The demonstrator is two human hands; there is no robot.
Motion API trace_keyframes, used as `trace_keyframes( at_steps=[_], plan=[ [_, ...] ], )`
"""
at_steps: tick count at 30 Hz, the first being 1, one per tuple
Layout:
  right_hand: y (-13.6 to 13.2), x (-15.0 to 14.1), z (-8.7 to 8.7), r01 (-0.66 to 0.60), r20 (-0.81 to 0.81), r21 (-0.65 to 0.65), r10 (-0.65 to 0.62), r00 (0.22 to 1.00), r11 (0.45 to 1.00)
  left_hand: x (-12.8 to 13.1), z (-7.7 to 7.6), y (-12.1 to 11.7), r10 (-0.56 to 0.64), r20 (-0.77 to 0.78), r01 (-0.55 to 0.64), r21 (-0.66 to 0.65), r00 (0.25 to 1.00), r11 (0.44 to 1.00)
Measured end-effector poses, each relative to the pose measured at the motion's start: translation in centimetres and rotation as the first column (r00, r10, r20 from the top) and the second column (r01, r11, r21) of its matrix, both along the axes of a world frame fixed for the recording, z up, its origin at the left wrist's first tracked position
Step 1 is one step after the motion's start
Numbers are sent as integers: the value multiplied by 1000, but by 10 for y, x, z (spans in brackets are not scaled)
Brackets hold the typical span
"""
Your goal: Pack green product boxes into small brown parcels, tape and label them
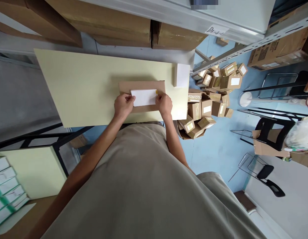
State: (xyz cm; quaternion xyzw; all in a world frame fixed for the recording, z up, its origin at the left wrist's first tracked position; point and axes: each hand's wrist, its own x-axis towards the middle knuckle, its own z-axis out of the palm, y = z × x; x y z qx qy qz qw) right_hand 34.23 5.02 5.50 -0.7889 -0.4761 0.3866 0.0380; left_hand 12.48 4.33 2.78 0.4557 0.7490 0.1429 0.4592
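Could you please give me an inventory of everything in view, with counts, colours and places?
White sheet: one or a thin stack, white with a yellow corner, between the hands
Brown box: one, brown, under the sheet
White block: one, white, table's right end
Table: one, pale yellow, in front of the person
Large cartons: at least three, brown, beyond the table
Shelf: one, pale grey, top
Piled boxes: many, brown, right of the table
Printed carton: one, brown, upper right
Chairs: at least two, black, right
Plastic bag: one, whitish, far right
Packs: several, white and green, lower left
Floor: one, blue, right
Hands: two, bare, left and right, at the sheet's ends
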Motion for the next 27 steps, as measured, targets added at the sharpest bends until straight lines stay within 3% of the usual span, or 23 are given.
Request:
trace_keyframes(
  at_steps=[9, 13, 16, 19, 27],
  plan=[
    [1, 3, 12, -8, 42, -35, 10, 999, 999, 11, 16, 2, 46, -81, -47, -15, 996, 999],
    [-11, -1, 19, -89, 71, 79, 84, 994, 993, 11, 19, 1, 47, -88, -48, -9, 995, 999],
    [-26, -13, 19, -298, 58, 225, 292, 955, 928, 9, 18, -1, 29, -72, -29, 1, 997, 1000],
    [-41, -26, 12, -464, 58, 254, 466, 883, 848, 9, 18, -3, 15, -54, -14, 19, 998, 1000],
    [-46, -52, 1, -607, 18, 217, 619, 785, 764, 12, 20, -5, 27, -62, -26, 27, 998, 999]
  ],
)
